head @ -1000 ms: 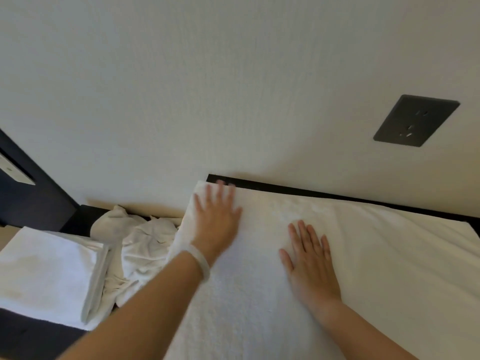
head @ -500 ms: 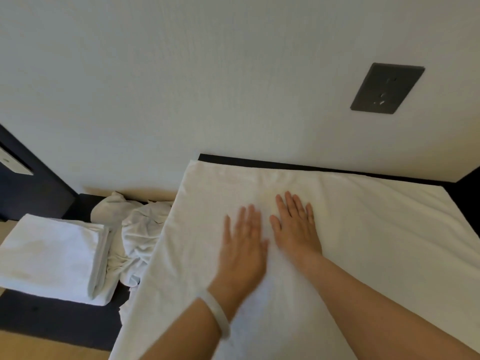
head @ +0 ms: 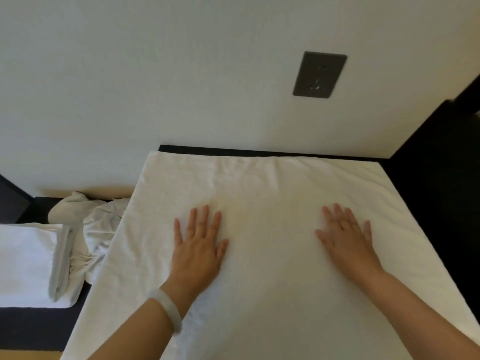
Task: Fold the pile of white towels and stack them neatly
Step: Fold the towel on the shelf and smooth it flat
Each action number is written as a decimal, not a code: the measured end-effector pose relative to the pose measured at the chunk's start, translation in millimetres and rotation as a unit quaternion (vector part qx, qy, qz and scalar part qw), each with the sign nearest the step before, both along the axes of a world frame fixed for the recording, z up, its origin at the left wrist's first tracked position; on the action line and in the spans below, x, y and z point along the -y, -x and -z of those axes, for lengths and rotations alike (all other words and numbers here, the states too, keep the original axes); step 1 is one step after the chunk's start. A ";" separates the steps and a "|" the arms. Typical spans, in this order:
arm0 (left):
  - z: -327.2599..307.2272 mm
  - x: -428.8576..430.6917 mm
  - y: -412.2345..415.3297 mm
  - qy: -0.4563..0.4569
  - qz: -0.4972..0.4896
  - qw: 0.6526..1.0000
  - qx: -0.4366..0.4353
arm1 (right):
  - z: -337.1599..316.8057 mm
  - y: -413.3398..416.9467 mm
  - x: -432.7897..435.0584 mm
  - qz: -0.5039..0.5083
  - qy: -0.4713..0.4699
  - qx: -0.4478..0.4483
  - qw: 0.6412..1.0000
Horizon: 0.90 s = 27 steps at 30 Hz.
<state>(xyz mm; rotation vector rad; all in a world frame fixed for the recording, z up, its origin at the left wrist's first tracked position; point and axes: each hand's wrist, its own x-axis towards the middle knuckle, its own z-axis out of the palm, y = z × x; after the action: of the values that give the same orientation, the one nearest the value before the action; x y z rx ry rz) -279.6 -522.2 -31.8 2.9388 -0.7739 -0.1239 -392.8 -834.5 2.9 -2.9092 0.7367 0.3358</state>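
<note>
Dark surface [head: 420, 198] below a pale wall carries the spread towel [head: 262, 183], flat and lightly creased. My left hand [head: 198, 246] and right hand [head: 346, 239] rest on it palms down, fingers spread, well apart. Judgement: soft, light, limp cloth; best gripped at its far corners. Crumpled pile [head: 89, 222] and folded stack [head: 26, 263] lie to the left.

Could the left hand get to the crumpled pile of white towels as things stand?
Probably yes: the left hand lies flat on the spread white towel, and nothing stands between it and the crumpled pile of white towels just leftward.
</note>
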 end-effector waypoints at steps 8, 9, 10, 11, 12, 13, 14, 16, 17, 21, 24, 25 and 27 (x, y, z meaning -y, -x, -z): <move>3.8 -41.1 14.7 -0.063 -0.070 0.994 -0.051 | 19.8 55.1 3.8 0.077 -0.017 -0.039 0.996; 0.9 -37.0 9.2 -0.062 -0.072 0.994 -0.057 | 20.2 51.5 6.8 0.070 -0.017 -0.035 0.997; -0.9 -31.9 2.1 -0.056 -0.074 0.994 -0.060 | 21.1 45.5 10.6 0.064 -0.017 -0.030 0.997; -2.1 -26.7 -6.3 -0.053 -0.077 0.994 -0.059 | 21.6 37.7 15.3 0.061 -0.017 -0.027 0.998; -3.2 -21.6 -16.2 -0.052 -0.078 0.994 -0.057 | 21.7 28.1 21.5 0.060 -0.018 -0.026 0.998; -5.2 -15.9 -26.3 -0.052 -0.077 0.994 -0.059 | 20.8 17.2 27.9 0.061 -0.020 -0.025 0.998; -6.3 -10.3 -37.1 -0.051 -0.078 0.994 -0.063 | 20.7 5.9 34.5 0.065 -0.022 -0.022 0.997; -4.9 0.8 -60.6 -0.045 -0.083 0.993 -0.072 | 22.3 -18.5 46.8 0.069 -0.020 -0.021 0.997; -4.0 6.9 -72.6 -0.042 -0.084 0.993 -0.074 | 24.2 -31.6 53.2 0.070 -0.019 -0.022 0.997; -7.1 30.8 -126.3 -0.033 -0.085 0.993 -0.081 | 21.8 -87.0 74.8 0.085 -0.035 -0.041 0.995; -13.6 49.4 -140.0 -0.036 -0.088 0.992 -0.087 | 9.7 -107.4 66.9 0.122 -0.030 -0.045 0.991; -14.9 58.5 -130.7 -0.030 -0.071 0.996 -0.055 | 7.7 -109.5 53.3 0.114 -0.010 -0.018 0.993; -14.3 80.2 -88.3 0.002 -0.011 1.000 0.018 | 9.9 -106.0 2.7 0.026 0.045 0.104 0.993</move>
<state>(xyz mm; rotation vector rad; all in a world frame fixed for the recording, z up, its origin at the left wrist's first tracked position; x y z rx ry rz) -191.3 -602.3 -17.5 2.9529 -0.7470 -0.0677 -286.8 -837.2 -7.0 -2.9420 0.8106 -0.0075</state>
